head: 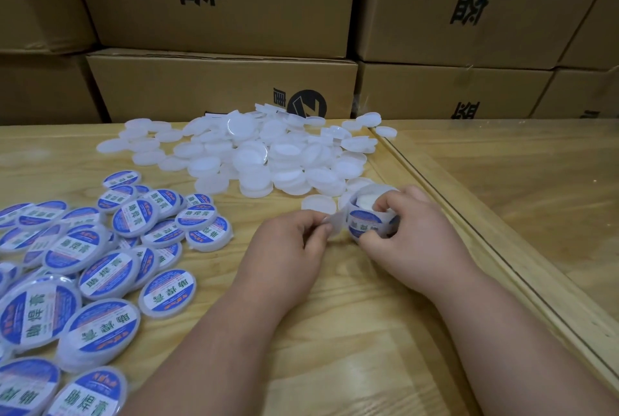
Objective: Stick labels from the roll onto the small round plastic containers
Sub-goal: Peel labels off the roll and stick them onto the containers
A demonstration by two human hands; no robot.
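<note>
Both hands are busy with the label roll point(366, 214) near the middle of the wooden counter point(335, 332). The right hand point(412, 241) has its fingers curled round the roll, thumb on the near side, holding it just off or on the wood, can't tell which. The left hand point(291, 248) is pinching the loose end of the backing strip point(330, 222) between thumb and fingertips, right beside the roll.

The unlabelled containers point(254, 154) sit in a loose white heap behind the hands, reaching back almost to the cardboard boxes point(221, 87) stacked along the far edge. One plain container point(318, 204) lies on its own just behind the left hand. The labelled containers point(83, 265), blue and white tops, spread over the left side and run off the left and bottom edges of the view.

On the right, a raised wooden rim point(502, 265) cuts diagonally across, very close to the right hand, with a glass-topped surface point(536, 181) beyond it. Bare wood shows between the forearms and in front of the labelled pile.
</note>
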